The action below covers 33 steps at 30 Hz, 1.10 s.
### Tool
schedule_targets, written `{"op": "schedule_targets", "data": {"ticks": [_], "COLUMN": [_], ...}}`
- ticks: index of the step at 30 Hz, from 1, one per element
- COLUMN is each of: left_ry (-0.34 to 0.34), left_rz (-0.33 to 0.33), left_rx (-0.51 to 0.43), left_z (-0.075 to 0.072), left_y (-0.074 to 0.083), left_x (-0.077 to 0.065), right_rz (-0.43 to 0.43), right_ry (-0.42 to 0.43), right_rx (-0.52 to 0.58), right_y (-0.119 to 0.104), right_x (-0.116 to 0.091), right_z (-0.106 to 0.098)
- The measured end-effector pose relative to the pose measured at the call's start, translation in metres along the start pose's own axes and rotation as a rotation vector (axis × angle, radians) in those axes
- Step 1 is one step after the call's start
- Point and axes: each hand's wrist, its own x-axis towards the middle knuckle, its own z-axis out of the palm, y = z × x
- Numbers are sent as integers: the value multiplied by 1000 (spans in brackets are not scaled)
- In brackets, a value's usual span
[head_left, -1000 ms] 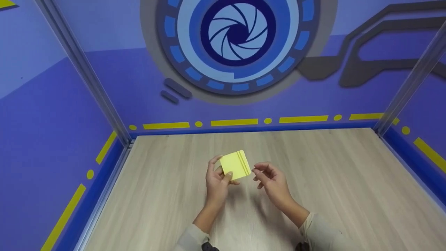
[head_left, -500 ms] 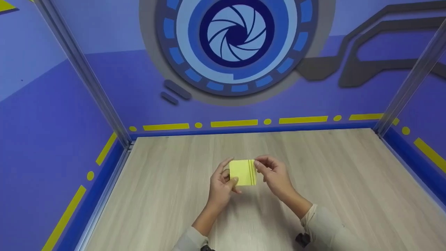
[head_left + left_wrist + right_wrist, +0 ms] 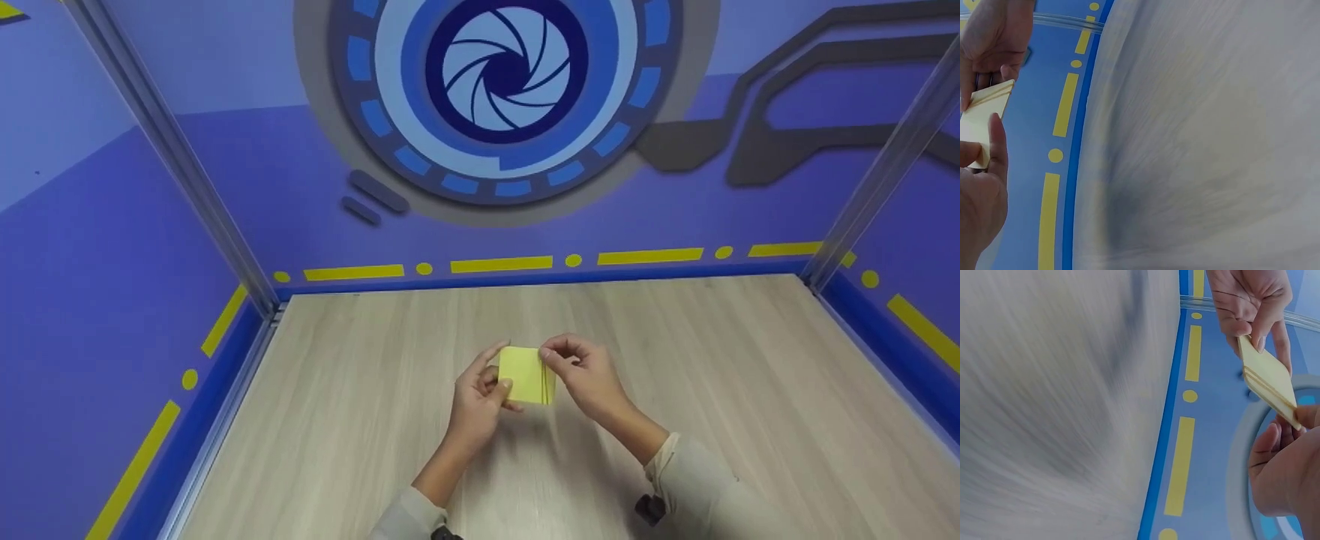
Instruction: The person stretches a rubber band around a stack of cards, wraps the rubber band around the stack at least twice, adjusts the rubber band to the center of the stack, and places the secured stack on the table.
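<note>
A thin yellow square pad [image 3: 520, 375], like a block of sticky notes, is held up above the table. Two thin brownish lines [image 3: 544, 387], like bands, run across it near its right edge. My left hand [image 3: 474, 406] grips the pad from the left, thumb on its near face and other fingers behind and along the edge. With thumb and fingertips, my right hand [image 3: 592, 384] pinches at the top right of the pad, right where the lines run. In the right wrist view the pad [image 3: 1268, 367] appears tilted, with the lines crossing it close to my right fingertips.
The wood-grain table [image 3: 360, 420] lies below both hands. Blue printed panels with yellow dashes [image 3: 501, 264] enclose it at the back and sides, joined by metal corner posts [image 3: 180, 165]. Dark wrist devices [image 3: 649, 510] sit at both sleeves.
The left hand has brought the pad slightly right and turned it straighter. The right hand, at first apart from it, has reached its top right corner and then shifted inward onto the lines.
</note>
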Motion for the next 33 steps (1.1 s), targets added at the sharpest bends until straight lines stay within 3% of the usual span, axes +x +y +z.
{"op": "schedule_targets", "data": {"ticks": [6, 11, 14, 18, 24, 33], "left_ry": [3, 12, 22, 41, 65, 106], "left_rz": [-7, -13, -15, -18, -12, -19], "left_rx": [17, 52, 28, -10, -30, -59], "left_z": [3, 1, -1, -4, -7, 1], "left_y": [1, 4, 4, 4, 5, 6], "left_x": [-1, 0, 1, 1, 0, -1], "right_rz": [23, 102, 151, 180, 151, 204], "right_ry": [-21, -47, -68, -137, -240, -216], "right_rx": [6, 75, 107, 100, 89, 142], "right_y": [-2, 0, 4, 13, 22, 19], "right_x": [1, 4, 2, -6, -18, -24], "right_z": [-1, -5, -7, -9, -7, 2]}}
